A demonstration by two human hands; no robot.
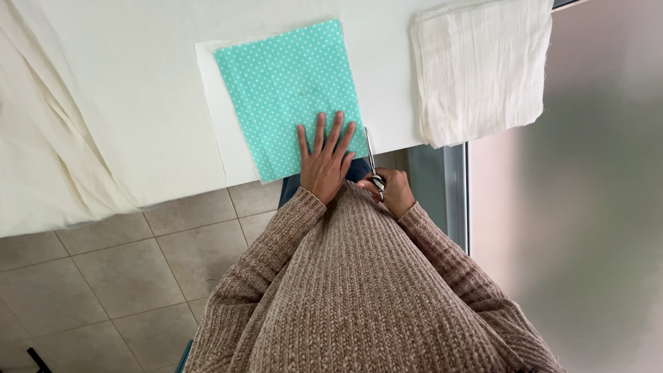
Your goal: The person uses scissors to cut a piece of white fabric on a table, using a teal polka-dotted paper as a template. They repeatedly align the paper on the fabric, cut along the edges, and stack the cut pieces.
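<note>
There is a single view, from a camera worn on the person's head, and it looks almost straight down the front of the body. The knitted sweater (373, 297) fills the lower middle of the picture, very close to the lens. Past it the near edge of the white bench (138, 103) runs across the upper half, a little further off, with both hands at that edge near the centre. The tiled floor (103, 276) shows lower left, far below. A grey frosted panel (594, 207) takes the right side
</note>
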